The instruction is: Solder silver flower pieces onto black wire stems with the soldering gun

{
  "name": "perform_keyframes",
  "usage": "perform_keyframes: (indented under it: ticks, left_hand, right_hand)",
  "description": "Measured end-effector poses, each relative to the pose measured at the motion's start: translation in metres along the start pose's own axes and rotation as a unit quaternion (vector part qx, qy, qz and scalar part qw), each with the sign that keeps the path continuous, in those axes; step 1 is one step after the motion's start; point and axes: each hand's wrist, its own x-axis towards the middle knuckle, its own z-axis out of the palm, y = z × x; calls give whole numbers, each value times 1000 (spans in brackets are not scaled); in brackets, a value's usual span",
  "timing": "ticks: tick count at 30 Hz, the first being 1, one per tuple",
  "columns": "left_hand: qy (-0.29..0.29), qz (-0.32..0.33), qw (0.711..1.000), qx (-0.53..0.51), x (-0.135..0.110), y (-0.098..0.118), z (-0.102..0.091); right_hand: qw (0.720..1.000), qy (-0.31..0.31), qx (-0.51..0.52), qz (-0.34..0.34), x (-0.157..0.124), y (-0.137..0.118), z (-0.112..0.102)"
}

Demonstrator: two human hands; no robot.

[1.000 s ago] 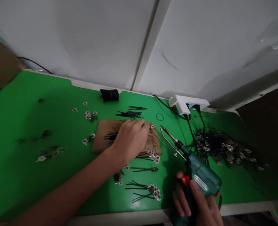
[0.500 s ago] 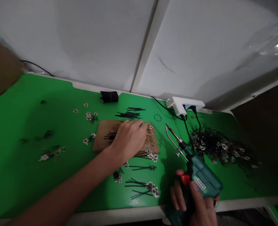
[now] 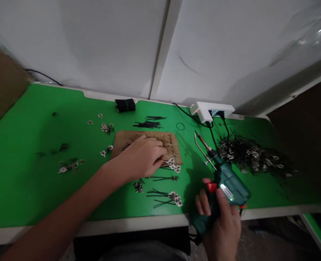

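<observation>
My left hand lies palm down on a brown board in the middle of the green table, fingers curled over thin black wires at the board's near edge; what it pinches, if anything, is hidden. My right hand grips a green soldering gun with a red trigger at the table's front edge. The gun's metal tip points away, to the right of the board and off it. Small white parts with black wire leads lie just in front of the board.
A big heap of wired parts sits at the right. A white power strip with black cables stands at the back wall. Loose black wires, a black bundle and scattered white parts lie behind and left of the board.
My left hand slid back from the board's far right corner toward its near edge. The soldering gun and my right hand drew slightly toward me. The view tilted down.
</observation>
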Motion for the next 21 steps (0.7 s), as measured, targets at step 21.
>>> perform_keyframes:
  ticks: [21]
  left_hand:
    - [-63,49,997,24,-6,26,4]
  right_hand:
    - [999,-13,12,-44,5,8,-6]
